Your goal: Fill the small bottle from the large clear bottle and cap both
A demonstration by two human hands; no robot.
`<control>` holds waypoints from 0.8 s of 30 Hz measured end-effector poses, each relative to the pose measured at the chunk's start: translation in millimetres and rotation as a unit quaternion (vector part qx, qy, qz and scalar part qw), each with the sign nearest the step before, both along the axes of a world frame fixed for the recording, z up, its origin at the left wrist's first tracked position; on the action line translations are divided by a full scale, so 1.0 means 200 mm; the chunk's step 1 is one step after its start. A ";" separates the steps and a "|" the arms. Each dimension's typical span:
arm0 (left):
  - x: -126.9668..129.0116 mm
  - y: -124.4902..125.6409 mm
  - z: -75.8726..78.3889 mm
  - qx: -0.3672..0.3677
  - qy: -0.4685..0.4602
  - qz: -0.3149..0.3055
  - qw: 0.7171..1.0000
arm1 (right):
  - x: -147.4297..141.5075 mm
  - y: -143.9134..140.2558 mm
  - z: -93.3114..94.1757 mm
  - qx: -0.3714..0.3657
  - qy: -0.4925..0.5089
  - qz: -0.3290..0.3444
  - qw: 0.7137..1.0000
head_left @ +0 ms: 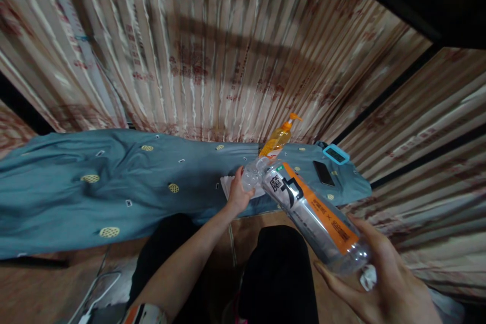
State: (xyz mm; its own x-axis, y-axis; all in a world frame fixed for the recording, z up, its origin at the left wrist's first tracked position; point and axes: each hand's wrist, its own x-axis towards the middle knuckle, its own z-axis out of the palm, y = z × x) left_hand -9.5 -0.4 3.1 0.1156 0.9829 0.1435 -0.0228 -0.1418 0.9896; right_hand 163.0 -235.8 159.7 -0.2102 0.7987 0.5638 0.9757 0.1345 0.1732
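Note:
My left hand (238, 195) is closed around a small clear plastic cup (250, 176), held over the low cloth-covered table. My right hand (387, 278) grips the base end of a large clear plastic bottle (304, 207) with a silver and orange label. The bottle is tilted, its neck end pointing at the cup's mouth; whether they touch I cannot tell, nor whether liquid is flowing. A folded white cloth or tissue (227, 185) lies on the table under the cup. Just behind stands a pump bottle (278, 139) of yellow liquid with an orange top.
A blue-green patterned cloth (132, 177) covers the table. Towards its right end lie a black phone (324, 172) and a light-blue framed device (336, 154). Pleated curtains (228, 50) hang behind and at the right. A white cable (94, 293) is on the floor at lower left.

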 end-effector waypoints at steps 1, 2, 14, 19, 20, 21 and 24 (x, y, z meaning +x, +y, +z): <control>0.00 0.00 0.00 -0.001 -0.004 0.004 1.000 | 0.00 0.00 0.00 0.001 -0.004 0.002 1.000; 0.01 0.00 -0.01 -0.003 -0.007 0.008 1.000 | 0.00 0.01 0.00 0.001 -0.008 0.003 1.000; 0.02 0.01 -0.05 -0.005 -0.015 0.018 1.000 | -0.02 0.01 0.01 0.018 0.005 0.009 1.000; 0.01 0.01 -0.02 -0.003 0.010 0.014 1.000 | -0.02 0.02 0.02 0.022 -0.002 0.019 1.000; 0.01 0.00 -0.02 -0.003 0.014 0.015 1.000 | -0.02 0.02 0.02 0.020 -0.004 0.021 1.000; 0.00 0.00 -0.01 -0.003 0.017 0.014 1.000 | -0.02 0.02 0.02 0.018 -0.005 0.020 1.000; 0.00 0.00 0.00 0.001 0.017 0.010 1.000 | -0.02 0.02 0.02 0.013 -0.012 0.022 1.000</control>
